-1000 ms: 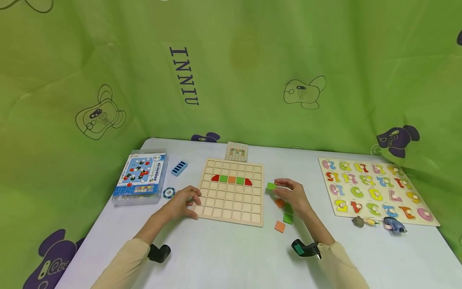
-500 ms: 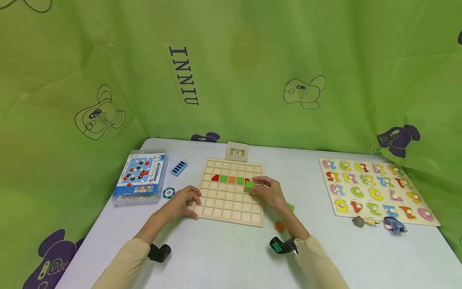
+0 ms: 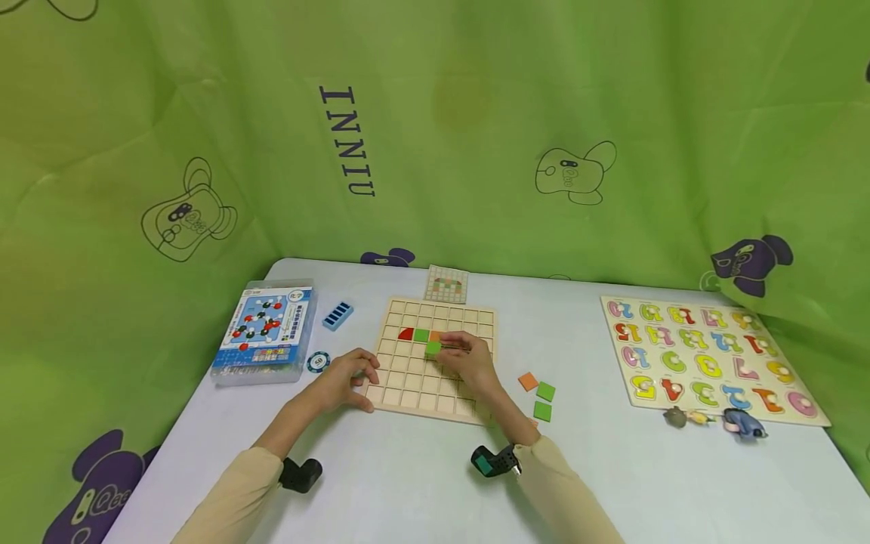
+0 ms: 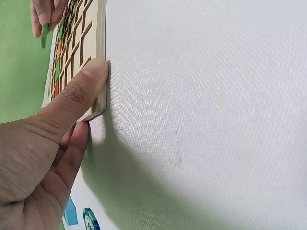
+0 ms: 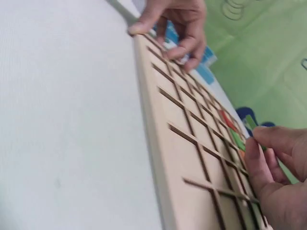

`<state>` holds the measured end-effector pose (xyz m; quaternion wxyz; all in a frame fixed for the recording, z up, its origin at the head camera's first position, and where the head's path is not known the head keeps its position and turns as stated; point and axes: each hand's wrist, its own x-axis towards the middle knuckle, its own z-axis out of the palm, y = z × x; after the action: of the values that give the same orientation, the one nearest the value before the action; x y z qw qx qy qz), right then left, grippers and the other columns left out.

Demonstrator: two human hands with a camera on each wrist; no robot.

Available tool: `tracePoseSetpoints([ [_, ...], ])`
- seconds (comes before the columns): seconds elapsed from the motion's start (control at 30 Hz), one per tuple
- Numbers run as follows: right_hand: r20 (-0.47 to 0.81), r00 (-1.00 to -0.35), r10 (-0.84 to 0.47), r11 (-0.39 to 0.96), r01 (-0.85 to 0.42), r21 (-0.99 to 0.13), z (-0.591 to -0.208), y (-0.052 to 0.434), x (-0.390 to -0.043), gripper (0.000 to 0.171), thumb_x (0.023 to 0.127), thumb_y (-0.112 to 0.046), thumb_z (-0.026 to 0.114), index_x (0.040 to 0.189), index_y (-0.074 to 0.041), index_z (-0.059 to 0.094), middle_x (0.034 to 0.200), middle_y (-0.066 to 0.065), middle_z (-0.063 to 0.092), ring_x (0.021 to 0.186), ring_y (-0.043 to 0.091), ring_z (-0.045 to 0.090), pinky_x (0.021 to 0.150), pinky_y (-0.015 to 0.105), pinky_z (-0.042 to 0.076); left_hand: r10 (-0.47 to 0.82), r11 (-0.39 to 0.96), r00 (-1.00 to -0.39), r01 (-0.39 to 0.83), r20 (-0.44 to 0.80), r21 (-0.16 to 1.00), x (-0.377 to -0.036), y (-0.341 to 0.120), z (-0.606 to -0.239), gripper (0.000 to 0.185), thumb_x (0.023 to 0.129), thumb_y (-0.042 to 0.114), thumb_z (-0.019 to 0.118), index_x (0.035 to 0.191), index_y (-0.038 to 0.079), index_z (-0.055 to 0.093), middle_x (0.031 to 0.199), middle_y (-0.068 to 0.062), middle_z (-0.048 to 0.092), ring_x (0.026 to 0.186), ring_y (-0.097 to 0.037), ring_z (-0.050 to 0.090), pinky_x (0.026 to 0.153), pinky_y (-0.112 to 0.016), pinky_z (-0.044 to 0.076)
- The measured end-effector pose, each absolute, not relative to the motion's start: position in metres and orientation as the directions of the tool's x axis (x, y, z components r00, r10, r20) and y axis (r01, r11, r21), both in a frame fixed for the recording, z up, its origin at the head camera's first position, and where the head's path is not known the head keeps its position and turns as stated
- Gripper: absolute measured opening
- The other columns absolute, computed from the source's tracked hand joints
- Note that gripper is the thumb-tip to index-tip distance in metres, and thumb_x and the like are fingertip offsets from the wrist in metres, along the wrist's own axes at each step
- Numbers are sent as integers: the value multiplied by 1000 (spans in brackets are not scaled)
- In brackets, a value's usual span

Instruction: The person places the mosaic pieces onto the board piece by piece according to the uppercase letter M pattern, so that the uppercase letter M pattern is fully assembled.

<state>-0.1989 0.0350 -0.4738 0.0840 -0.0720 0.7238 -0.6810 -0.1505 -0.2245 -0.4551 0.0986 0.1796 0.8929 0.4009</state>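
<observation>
pinching a green tile (image 3: 433, 348) in the right hand (image 3: 470, 369), with thumb close to fingertips, raised over the middle of the grid board (image 3: 412, 379). gripping its edge near eight o'clock with spread thumb and bent fingers of the left hand (image 3: 345, 380). on the counter (image 3: 408, 483), showing a pattern card (image 3: 446, 285) at twelve o'clock and loose squares (image 3: 542, 411) between three and four.

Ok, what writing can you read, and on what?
"INNIU": green curtain, running sideways.
"Qoo", probably: printed figures on the curtain.
"4", "3", "2": number board, nearest row; others uncertain.
Too small to read reliably: box label, chip marking.
</observation>
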Motion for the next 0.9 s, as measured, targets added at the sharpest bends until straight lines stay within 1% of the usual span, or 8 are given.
tracePoseSetpoints([
  [0.07,-2,-976,-219,78,-16,-997,-476,27,-198,35,82,9,69,115,10,60,113,22,61,95,30,64,77,21,56,401,612,-916,242,-31,752,-151,-225,-456,33,62,2,87,84,1,62,119,-17,54,109,-33,49,85,-35,54],
  [0.23,94,-977,-192,170,-127,-977,-482,7,-198,30,79,7,73,108,7,64,104,19,66,87,29,67,70,20,56,411,602,-911,254,-21,757,-152,-226,-459,33,62,1,87,84,0,62,119,-18,53,110,-34,49,85,-36,54],
  [0.37,180,-967,-180,221,-218,-951,-486,-4,-198,26,77,9,73,102,10,65,96,20,68,80,29,66,67,20,56,417,597,-909,265,-11,757,-152,-227,-460,33,62,2,87,84,0,62,118,-18,54,109,-34,50,85,-35,55],
  [0.53,241,-958,-156,257,-275,-926,-487,-13,-197,24,75,12,74,97,11,65,89,21,68,73,27,66,63,20,56,433,590,-901,294,13,752,-152,-228,-461,33,61,3,87,84,1,63,117,-18,55,109,-34,51,82,-33,55],
  [0.7,270,-948,-169,267,-308,-913,-488,-19,-197,25,75,12,74,98,13,64,91,24,68,76,29,66,65,20,57,427,584,-904,283,8,761,-152,-229,-461,33,61,2,87,84,0,63,118,-19,54,110,-35,51,83,-34,55],
  [0.9,258,-949,-180,279,-301,-912,-487,-23,-197,26,76,12,72,101,12,63,97,24,67,81,30,66,68,21,57,432,579,-902,281,5,765,-152,-228,-460,32,63,1,86,85,0,63,118,-19,53,110,-35,50,83,-35,55],
])
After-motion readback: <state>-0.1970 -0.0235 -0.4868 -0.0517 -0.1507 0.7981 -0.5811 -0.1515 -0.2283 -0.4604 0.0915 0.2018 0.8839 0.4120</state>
